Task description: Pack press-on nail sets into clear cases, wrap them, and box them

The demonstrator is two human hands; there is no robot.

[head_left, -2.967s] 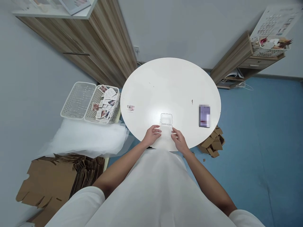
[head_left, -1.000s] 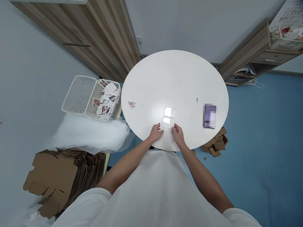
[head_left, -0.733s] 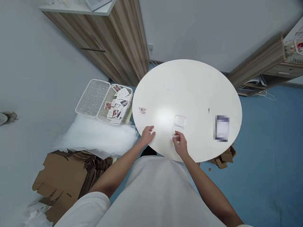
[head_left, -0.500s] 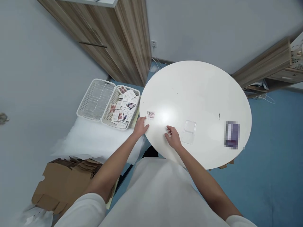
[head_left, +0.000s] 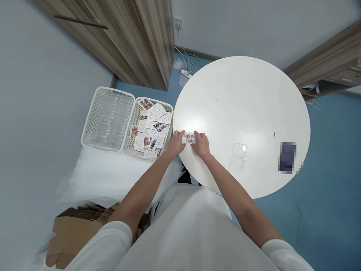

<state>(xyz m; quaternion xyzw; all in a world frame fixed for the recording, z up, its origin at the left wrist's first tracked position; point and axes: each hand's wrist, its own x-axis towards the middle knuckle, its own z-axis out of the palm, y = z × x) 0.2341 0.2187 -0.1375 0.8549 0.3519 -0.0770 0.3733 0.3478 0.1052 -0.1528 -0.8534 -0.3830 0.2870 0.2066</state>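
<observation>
A small white card with reddish oval pieces [head_left: 188,138] is held at the left edge of the round white table [head_left: 254,94]. My left hand [head_left: 176,143] pinches its left end and my right hand [head_left: 201,144] pinches its right end. To the right of my right hand, a clear plastic case [head_left: 238,157] lies unfolded on the tabletop.
Left of the table stand a white basket of clear plastic cases [head_left: 96,113] and a white basket of printed cards [head_left: 131,146]. A blurred dark purple object [head_left: 287,157] lies at the table's right. Cardboard boxes [head_left: 73,237] are at lower left.
Both hands now grip the card, which lay flat near my left hand before. My right hand has come left to it. The view has shifted.
</observation>
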